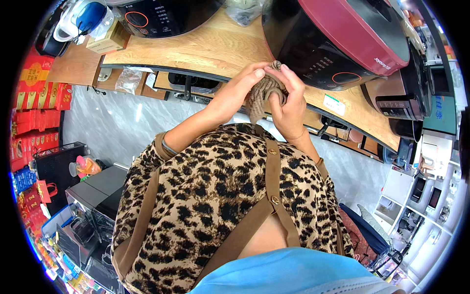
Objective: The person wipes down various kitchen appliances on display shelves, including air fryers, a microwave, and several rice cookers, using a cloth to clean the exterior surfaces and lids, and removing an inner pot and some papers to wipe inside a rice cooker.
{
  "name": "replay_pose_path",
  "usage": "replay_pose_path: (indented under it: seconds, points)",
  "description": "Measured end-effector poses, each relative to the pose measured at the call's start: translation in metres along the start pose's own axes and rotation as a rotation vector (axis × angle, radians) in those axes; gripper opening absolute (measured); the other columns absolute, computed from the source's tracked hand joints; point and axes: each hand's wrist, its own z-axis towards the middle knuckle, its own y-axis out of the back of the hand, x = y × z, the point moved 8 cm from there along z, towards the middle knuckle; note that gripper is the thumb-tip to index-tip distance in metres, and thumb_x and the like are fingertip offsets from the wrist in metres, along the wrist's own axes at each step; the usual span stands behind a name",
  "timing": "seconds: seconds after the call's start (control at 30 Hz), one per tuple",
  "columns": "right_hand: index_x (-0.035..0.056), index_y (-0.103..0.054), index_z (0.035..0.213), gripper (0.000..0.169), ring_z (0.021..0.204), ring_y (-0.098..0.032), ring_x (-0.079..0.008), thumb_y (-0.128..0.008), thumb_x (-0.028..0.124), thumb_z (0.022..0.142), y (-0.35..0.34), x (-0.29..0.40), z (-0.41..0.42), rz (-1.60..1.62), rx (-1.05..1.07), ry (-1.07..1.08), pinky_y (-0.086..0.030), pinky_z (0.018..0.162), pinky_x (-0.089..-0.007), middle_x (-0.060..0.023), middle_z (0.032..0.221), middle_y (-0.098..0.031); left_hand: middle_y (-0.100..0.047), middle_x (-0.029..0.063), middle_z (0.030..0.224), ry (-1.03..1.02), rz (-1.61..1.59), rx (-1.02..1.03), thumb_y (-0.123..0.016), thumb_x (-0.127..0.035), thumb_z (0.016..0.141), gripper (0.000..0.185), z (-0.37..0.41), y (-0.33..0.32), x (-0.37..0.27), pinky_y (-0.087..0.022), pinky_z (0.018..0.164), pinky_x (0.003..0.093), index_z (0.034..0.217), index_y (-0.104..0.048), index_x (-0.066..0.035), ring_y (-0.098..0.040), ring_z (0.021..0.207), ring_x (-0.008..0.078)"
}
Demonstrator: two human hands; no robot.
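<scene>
Both of my hands hold a bunched brown ribbed cloth [258,100] just over the front edge of a wooden shelf [205,40]. My left hand [237,90] has its fingers on the cloth's upper left side. My right hand [290,99] grips the cloth from the right, its thumb pressed into a fold. Directly beyond the hands stands a Joyoung cooker [312,55] with a black front and a dark red lid rim. A second black cooker [165,18] is farther left on the shelf.
A cardboard box [108,38] sits at the shelf's left end, and a price tag [334,104] lies near the front edge at right. Another appliance [396,92] stands farther right. Pans [192,82] occupy a lower shelf. Red packages [35,125] line the left side.
</scene>
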Motion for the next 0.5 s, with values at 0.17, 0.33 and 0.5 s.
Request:
replay_pose_path:
  seconds: [0.17,0.33,0.5]
  points:
    - [0.0095,-0.061,0.134,0.053,0.129,-0.056,-0.0352,-0.069,0.010,0.081,0.008,0.019,0.014,-0.241,0.206,0.149,-0.042,0.109,-0.0459,-0.0151,0.144,-0.057,-0.067,0.0110,0.125,0.295,-0.469,0.042,-0.050,-0.035,0.109,0.047,-0.002,-0.006,0.033,-0.060,0.094,0.0366,0.143,-0.050,-0.003,-0.069,0.109,0.0207]
    - [0.0039,-0.064,0.135,0.054,0.134,-0.051,-0.0346,-0.067,0.030,0.087,0.076,0.062,0.021,-0.446,-0.120,0.460,-0.035,0.113,-0.0489,-0.0212,0.144,-0.053,-0.066,0.0127,0.128,-0.129,-0.365,-0.323,-0.055,-0.021,0.106,0.041,0.019,0.035,-0.030,-0.058,0.095,0.0366,0.143,-0.050,-0.003,-0.067,0.111,0.0211]
    - [-0.0061,-0.052,0.141,0.050,0.144,-0.036,-0.0365,-0.054,0.018,0.097,0.149,0.055,0.063,-0.546,-0.658,0.388,-0.026,0.121,-0.0487,-0.0243,0.150,-0.042,-0.054,0.0165,0.144,-0.774,0.418,-0.271,-0.041,-0.010,0.106,0.049,0.052,-0.005,-0.134,-0.041,0.111,0.0372,0.153,-0.041,0.002,-0.052,0.131,0.0244]
